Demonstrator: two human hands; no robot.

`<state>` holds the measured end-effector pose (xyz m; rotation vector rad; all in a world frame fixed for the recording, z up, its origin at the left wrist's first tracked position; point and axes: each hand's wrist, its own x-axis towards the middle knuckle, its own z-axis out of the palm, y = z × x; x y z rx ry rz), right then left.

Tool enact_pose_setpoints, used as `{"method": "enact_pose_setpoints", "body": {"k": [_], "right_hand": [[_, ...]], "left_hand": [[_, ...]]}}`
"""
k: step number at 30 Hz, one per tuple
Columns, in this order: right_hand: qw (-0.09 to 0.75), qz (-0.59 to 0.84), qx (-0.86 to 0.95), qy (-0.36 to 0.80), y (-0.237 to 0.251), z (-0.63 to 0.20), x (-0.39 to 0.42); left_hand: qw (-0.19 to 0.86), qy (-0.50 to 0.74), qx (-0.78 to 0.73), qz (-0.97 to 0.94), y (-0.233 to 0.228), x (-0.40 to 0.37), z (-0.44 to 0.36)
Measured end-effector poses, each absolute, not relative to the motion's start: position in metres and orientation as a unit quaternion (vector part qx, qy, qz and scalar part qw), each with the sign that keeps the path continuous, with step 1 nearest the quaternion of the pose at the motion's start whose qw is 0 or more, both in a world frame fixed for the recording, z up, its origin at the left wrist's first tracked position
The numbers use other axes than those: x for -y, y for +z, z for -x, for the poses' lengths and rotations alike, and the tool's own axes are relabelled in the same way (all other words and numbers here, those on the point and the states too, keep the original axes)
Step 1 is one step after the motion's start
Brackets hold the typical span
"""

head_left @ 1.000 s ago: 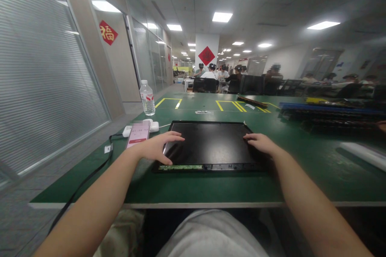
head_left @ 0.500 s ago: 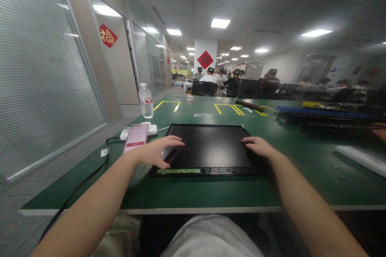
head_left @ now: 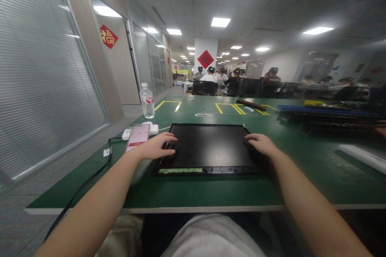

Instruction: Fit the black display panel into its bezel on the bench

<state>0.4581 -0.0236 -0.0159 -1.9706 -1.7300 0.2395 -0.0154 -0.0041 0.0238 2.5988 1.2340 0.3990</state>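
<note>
A flat black panel [head_left: 209, 144] lies on the green table [head_left: 211, 192] in front of me, with a narrow green circuit strip [head_left: 181, 170] along its near edge. My left hand [head_left: 157, 147] rests on the panel's left edge, its fingers curled over the rim. At the panel's right edge my right hand [head_left: 261, 144] lies palm down. Whether either hand grips the rim or only lies on it is hard to tell.
A pink phone [head_left: 138, 137] lies left of the panel beside a white charger [head_left: 150, 128] with a black cable [head_left: 90, 176]. A water bottle [head_left: 147, 100] stands at the back left. Dark stacked panels [head_left: 325, 116] lie at the right. People sit at far tables.
My left hand's fingers have drawn back from the panel's surface and curled at its left edge. The right hand has hardly moved. The view shifted slightly.
</note>
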Motion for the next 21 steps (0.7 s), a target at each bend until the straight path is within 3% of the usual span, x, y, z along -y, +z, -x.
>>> {"method": "enact_pose_setpoints", "body": {"k": [4, 11, 21], "right_hand": [[0.241, 0.773, 0.586, 0.022, -0.013, -0.463, 0.023], [0.179, 0.828, 0.527, 0.069, -0.015, -0.471, 0.02], [0.176, 0.822, 0.534, 0.09, -0.02, -0.475, 0.02]], "left_hand": [[0.051, 0.098, -0.496, -0.861, 0.019, -0.004, 0.013], [0.042, 0.065, -0.517, -0.852, 0.012, -0.007, 0.009], [0.029, 0.065, -0.519, -0.852, 0.011, -0.012, 0.01]]}}
